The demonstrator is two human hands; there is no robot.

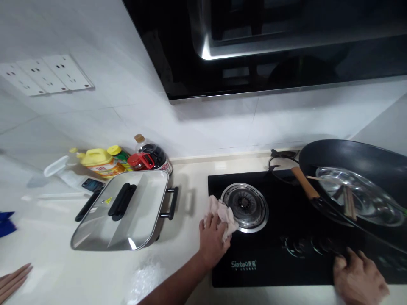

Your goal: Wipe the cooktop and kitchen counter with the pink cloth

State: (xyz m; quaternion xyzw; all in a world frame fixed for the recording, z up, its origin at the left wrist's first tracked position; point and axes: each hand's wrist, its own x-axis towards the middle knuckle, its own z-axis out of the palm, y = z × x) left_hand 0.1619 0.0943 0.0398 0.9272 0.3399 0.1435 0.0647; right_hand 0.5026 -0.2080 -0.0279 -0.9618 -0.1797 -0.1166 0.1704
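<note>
My left hand presses a pale pink cloth against the left edge of the black glass gas stove, beside the round left burner. Its fingers bend over the cloth. My right hand rests at the stove's front edge, right of the control knobs, with fingers apart and nothing visible in them. It is slightly blurred. Behind it, a black wok with a wooden handle sits on the right side, holding a clear glass lid or bowl.
Left of the stove stands a lidded electric pan. Behind it are a dark sauce bottle, a yellow jug and a white spray bottle. Another person's fingers show at lower left. A range hood hangs above.
</note>
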